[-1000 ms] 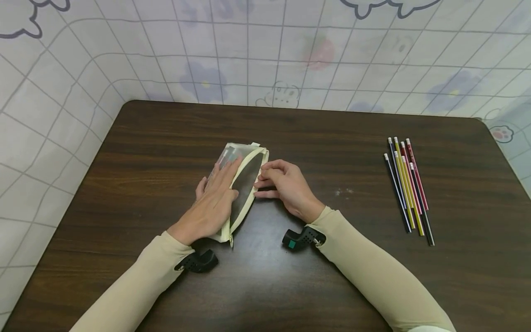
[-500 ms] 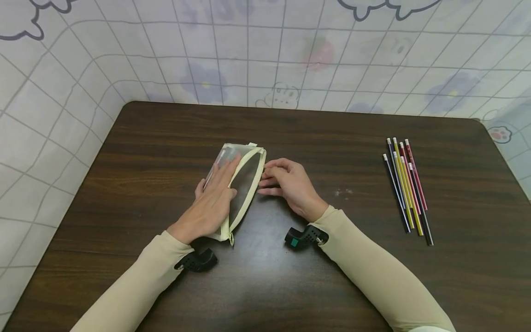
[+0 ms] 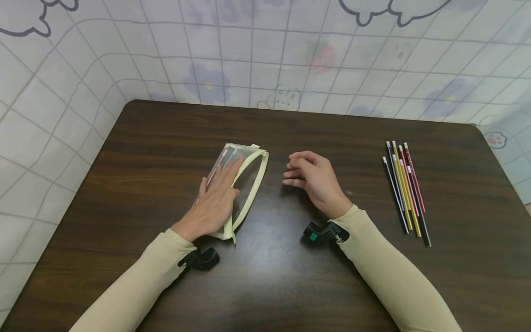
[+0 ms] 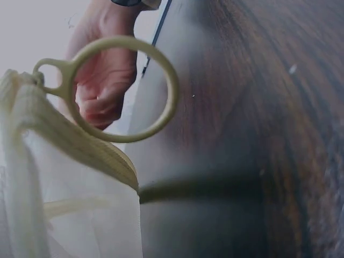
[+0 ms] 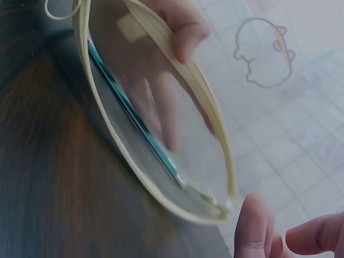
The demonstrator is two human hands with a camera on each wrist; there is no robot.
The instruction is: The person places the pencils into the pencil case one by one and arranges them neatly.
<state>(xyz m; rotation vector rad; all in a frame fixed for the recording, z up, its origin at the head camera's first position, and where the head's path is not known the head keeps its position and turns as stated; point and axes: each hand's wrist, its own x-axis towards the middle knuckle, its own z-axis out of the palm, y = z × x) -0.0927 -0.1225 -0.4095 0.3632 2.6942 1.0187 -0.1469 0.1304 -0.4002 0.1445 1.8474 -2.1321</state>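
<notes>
A clear pencil case with a cream zip edge lies left of centre on the table, its mouth gaping to the right. My left hand holds it, fingers stretched along the clear side and thumb over the near rim. Inside shows a slim teal-and-white stick in the right wrist view. A cream ring pull hangs at the near corner. My right hand hovers to the right of the case, fingers loosely bent with nothing in them.
Several pencils in dark, yellow and red lie in a loose bundle on the right of the dark wooden table. A printed white curtain hangs behind the table's far edge.
My right hand has let go of the case's rim and moved right, away from it. The left hand stays on the case, whose mouth remains wide.
</notes>
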